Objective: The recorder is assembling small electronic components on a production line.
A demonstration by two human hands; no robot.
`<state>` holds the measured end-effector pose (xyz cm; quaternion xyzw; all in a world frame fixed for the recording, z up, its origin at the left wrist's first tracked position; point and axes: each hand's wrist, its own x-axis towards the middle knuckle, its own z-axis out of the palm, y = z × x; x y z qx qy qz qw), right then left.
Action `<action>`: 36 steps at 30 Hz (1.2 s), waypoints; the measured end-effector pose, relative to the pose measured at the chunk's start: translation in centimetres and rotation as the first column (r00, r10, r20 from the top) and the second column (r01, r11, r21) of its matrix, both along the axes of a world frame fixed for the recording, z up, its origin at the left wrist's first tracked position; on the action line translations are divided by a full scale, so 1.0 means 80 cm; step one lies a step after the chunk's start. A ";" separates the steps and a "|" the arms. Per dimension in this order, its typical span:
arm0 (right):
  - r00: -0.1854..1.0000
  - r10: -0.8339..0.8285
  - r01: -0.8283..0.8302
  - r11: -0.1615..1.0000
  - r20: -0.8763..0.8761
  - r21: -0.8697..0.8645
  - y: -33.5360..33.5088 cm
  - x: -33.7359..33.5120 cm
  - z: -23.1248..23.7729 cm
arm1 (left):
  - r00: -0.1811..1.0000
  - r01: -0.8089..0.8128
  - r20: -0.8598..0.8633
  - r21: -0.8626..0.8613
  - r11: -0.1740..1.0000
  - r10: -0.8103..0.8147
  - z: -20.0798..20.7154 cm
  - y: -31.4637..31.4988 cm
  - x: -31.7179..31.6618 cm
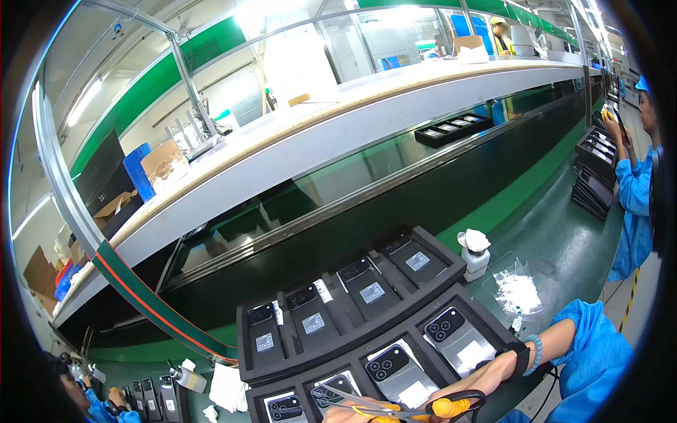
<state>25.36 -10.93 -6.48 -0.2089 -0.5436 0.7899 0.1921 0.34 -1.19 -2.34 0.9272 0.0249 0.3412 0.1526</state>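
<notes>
My right hand (pixel 488 375), with a beaded bracelet and a black strap at the wrist, grips scissors (pixel 451 406) with yellow-wrapped handles. Their blades point left, over the near black tray (pixel 451 366). Part of my left hand (pixel 345 414) shows at the lower edge, close to the blades; its fingers are mostly hidden. Beneath and beyond the scissors, dark phones (pixel 450 333) with round camera lenses and white labels lie in the near tray's compartments. A second black tray (pixel 317 345) just beyond holds more phones (pixel 368 287), face down.
A white bottle (pixel 475 255) and a heap of white scraps (pixel 518 290) lie right of the trays. Behind runs a dark conveyor (pixel 395 190) carrying another tray (pixel 453 130). Co-workers in blue sit at far right (pixel 638 183) and lower left (pixel 99 405). White cloths (pixel 227 386) lie left.
</notes>
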 end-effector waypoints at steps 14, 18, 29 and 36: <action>0.990 -0.078 0.075 0.997 0.122 0.028 0.013 -0.023 0.093 | 0.995 -0.089 0.053 0.176 0.980 0.081 -0.003 0.001 0.002; 0.986 -0.083 0.076 0.996 0.141 0.053 0.009 -0.020 0.099 | 0.994 -0.035 0.110 0.180 0.983 0.015 0.005 0.006 0.007; 0.995 -0.021 0.026 0.999 0.093 -0.043 0.008 -0.019 0.103 | 0.989 0.020 0.142 0.149 0.989 -0.041 0.011 0.004 0.006; 0.994 -0.003 0.006 1.000 0.105 -0.027 0.010 -0.022 0.099 | 0.996 -0.032 0.085 0.175 0.984 0.017 -0.004 -0.004 0.001</action>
